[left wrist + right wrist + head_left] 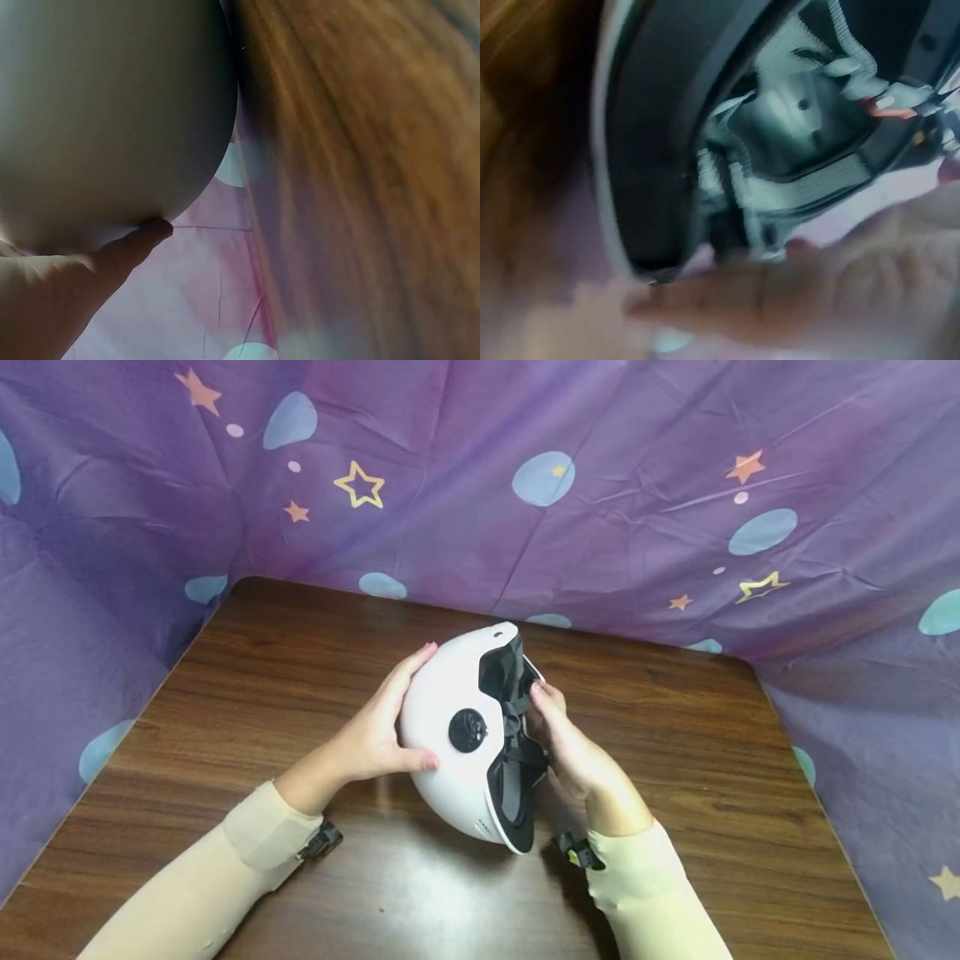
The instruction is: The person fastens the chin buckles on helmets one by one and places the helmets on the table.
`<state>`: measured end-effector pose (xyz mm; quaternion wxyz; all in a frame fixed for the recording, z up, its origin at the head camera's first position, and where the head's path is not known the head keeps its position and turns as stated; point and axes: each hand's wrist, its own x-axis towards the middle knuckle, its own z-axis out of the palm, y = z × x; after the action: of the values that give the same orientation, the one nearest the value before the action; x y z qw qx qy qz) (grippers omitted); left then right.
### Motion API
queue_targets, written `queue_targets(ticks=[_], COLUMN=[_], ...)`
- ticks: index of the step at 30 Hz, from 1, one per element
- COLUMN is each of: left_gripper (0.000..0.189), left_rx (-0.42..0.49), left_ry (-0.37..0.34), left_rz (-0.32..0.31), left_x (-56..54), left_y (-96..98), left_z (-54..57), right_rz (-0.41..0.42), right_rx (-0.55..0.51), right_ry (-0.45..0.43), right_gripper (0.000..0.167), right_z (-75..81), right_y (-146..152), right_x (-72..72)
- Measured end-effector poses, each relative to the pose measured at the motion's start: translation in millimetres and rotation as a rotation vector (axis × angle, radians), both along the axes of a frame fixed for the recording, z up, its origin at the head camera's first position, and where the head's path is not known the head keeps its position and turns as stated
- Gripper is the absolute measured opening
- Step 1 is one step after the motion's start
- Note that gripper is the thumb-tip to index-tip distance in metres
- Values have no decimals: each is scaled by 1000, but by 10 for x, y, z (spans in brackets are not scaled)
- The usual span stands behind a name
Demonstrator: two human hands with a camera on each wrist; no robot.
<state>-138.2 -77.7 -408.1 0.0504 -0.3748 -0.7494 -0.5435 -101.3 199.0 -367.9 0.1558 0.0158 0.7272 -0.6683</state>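
Note:
A white helmet (444, 689) is tilted on its side above the table, its opening facing right. On its shell is a round black disc (468, 730), and dark straps (514, 714) cross the opening. My left hand (378, 731) grips the rounded shell from the left, thumb on the near side and fingers round the far side. At the opening, my right hand (576, 750) holds the rim from the right. The right wrist view shows the black inner padding (660, 142), grey webbing and a small orange-red piece (892, 112). Some right fingers are hidden behind the helmet.
The brown wooden table (300, 652) spreads beneath both hands. A purple cloth (465, 527) with stars and blue spots hangs behind it and at both sides. Small black devices (321, 840) are worn at the wrists.

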Motion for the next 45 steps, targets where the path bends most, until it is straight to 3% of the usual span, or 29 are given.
queue_targets(ticks=[2,5,10,12,14,18,22,29,34,37,39,42,45], left_gripper=[138,137,135,134,133,133,133,135,134,131,129,129,129], left_rx=[1,5,13,11,7,0,-6,-11,23,63,85,80,66], left_ry=[-10,-8,29,44,46,44,49,34,23,0,-11,12,46], left_rz=[-3,-3,12,16,15,12,12,10,-15,-46,-57,-39,-15], left_x=[11,22,27,32,42,65,76,92,85,74,66,51,38], left_y=[1,-7,-3,2,5,1,2,8,13,17,16,3,-13], left_z=[-3,7,45,52,55,52,51,56,48,41,39,43,53], right_rz=[-38,-68,127,191,230,270,240,129,64,52,60,62,49], right_rx=[81,172,285,383,470,543,545,405,363,260,136,-38,-113], right_ry=[140,444,838,955,1055,1190,1225,1158,1136,1089,1041,980,958], right_gripper=[76,71,83,80,67,49,50,56,48,53,60,65,61], right_z=[89,241,399,423,423,390,362,316,293,277,263,246,231], right_y=[-32,-108,-252,-306,-349,-411,-441,-463,-457,-446,-441,-441,-445], right_x=[94,303,588,620,632,643,645,613,582,566,549,527,512])
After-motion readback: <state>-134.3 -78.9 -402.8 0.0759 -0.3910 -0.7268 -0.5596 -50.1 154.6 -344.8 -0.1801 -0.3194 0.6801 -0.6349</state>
